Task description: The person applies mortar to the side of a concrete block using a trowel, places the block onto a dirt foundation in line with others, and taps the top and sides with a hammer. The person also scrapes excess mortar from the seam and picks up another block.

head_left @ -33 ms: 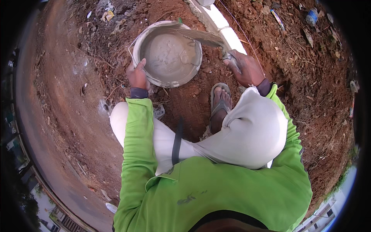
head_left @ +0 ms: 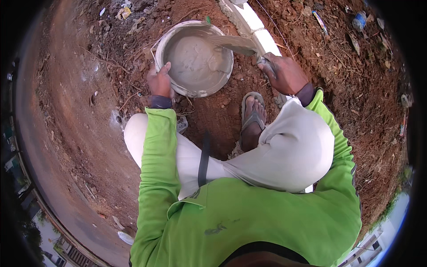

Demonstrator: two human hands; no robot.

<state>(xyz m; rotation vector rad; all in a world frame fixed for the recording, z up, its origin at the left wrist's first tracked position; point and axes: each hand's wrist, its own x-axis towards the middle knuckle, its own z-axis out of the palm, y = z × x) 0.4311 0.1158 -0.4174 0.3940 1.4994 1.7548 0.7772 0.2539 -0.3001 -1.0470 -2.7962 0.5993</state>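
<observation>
A round bucket point(head_left: 165, 48) stands on the soil in front of me, partly filled with wet grey mortar point(head_left: 189, 53). My left hand point(head_left: 160, 82) is closed on its near left rim, thumb on top. My right hand point(head_left: 289, 74) is wrapped round the handle of a trowel point(head_left: 238, 43), to the right of the bucket. The mortar-smeared trowel blade points left, and its tip reaches over the bucket's right side. Most of the handle is hidden inside my fist.
A low row of white blocks point(head_left: 265, 41) runs from the top down behind my right hand, with a thin string point(head_left: 278, 27) beside it. My sandalled foot point(head_left: 252, 113) is close below the bucket. Reddish soil holds litter, including a blue-banded plastic container point(head_left: 358, 21). A paved road point(head_left: 40, 155) curves along the left.
The bucket sits slightly higher in the picture, and my left hand has shifted with it. My right hand and the trowel have barely moved; both grips stay the same.
</observation>
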